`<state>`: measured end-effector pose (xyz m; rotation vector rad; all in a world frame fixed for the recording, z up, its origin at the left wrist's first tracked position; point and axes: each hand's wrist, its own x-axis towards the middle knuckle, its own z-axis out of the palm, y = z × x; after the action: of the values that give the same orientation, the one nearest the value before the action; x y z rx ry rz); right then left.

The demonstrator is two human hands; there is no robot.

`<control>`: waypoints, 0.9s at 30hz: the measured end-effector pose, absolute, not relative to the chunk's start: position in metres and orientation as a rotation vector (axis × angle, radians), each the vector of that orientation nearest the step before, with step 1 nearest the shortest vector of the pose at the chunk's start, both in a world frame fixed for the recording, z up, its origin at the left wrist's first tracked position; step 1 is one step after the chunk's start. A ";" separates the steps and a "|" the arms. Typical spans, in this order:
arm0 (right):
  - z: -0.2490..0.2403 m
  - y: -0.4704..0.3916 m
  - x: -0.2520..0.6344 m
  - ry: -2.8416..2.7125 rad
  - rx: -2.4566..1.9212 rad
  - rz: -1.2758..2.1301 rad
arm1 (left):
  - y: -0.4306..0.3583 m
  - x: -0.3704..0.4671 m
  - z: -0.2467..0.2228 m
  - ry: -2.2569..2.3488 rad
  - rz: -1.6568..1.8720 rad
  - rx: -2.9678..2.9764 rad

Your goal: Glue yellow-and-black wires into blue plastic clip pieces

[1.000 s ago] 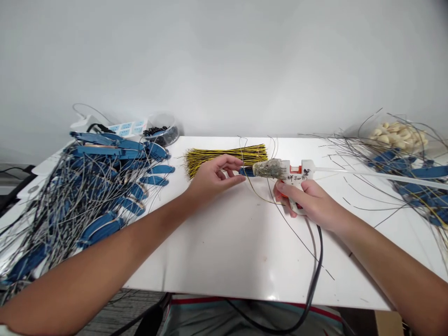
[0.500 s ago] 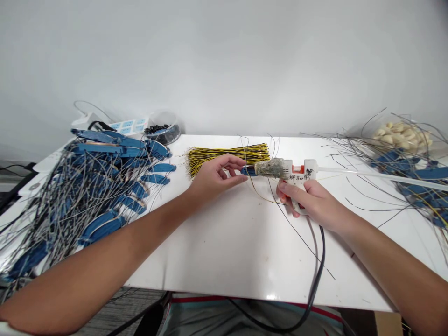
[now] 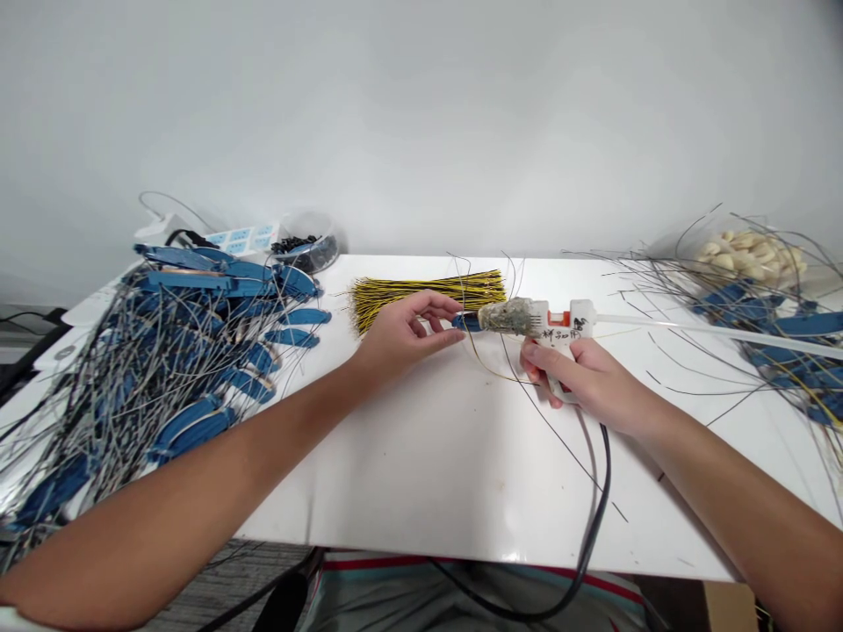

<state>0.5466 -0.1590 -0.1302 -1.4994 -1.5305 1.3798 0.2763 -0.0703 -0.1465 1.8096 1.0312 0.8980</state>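
Observation:
My right hand [image 3: 583,373] is wrapped round the handle of a white hot glue gun [image 3: 551,325], whose nozzle end is crusted and points left. A long translucent glue stick [image 3: 659,325] runs out of its back. The nozzle meets a small blue piece with wires [image 3: 467,322]. My left hand [image 3: 421,326] pinches that piece's left end between thumb and fingers. Thin dark and yellow wires trail from the piece. Just behind my left hand lies a bundle of yellow and black wires [image 3: 428,288]. The nozzle tip itself is hidden.
Blue pieces with grey wires [image 3: 164,351] heap up on the left of the white table [image 3: 408,474]. A clear tub of black bits [image 3: 309,241] and a power strip [image 3: 241,237] stand behind. More wired blue pieces [image 3: 800,325] and a bag of cream-coloured pieces [image 3: 751,256] lie right. A black cord [image 3: 599,518] hangs over the front edge.
Hardly anything differs. Both hands, the glue gun and the blue piece keep their places; the view has shifted very slightly.

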 end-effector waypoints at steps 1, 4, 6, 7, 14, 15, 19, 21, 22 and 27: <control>-0.130 -0.159 0.546 -1.527 -1.497 1.381 | -0.071 0.276 -0.146 1.032 0.900 1.812; -0.130 -0.159 0.546 -1.517 -1.503 1.382 | -0.071 0.277 -0.145 1.027 0.909 1.824; -0.129 -0.159 0.546 -1.524 -1.516 1.374 | -0.071 0.277 -0.145 1.023 0.909 1.823; -0.129 -0.159 0.546 -1.530 -1.520 1.371 | -0.071 0.277 -0.146 1.024 0.907 1.820; -0.127 -0.160 0.544 -1.528 -1.524 1.372 | -0.069 0.276 -0.146 1.043 0.889 1.810; -0.127 -0.160 0.544 -1.533 -1.523 1.371 | -0.070 0.276 -0.146 1.042 0.893 1.811; -0.130 -0.160 0.545 -1.556 -1.514 1.360 | -0.070 0.277 -0.146 1.031 0.898 1.814; -0.130 -0.160 0.545 -1.558 -1.504 1.363 | -0.070 0.277 -0.146 1.031 0.903 1.815; -0.129 -0.160 0.545 -1.553 -1.497 1.366 | -0.071 0.277 -0.145 1.032 0.905 1.815; -0.128 -0.161 0.543 -1.540 -1.477 1.352 | -0.071 0.277 -0.145 1.023 0.910 1.804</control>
<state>0.5435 -0.1612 -0.1276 -1.4775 -1.5402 1.3522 0.2772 -0.0708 -0.1451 1.8044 1.0229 0.9096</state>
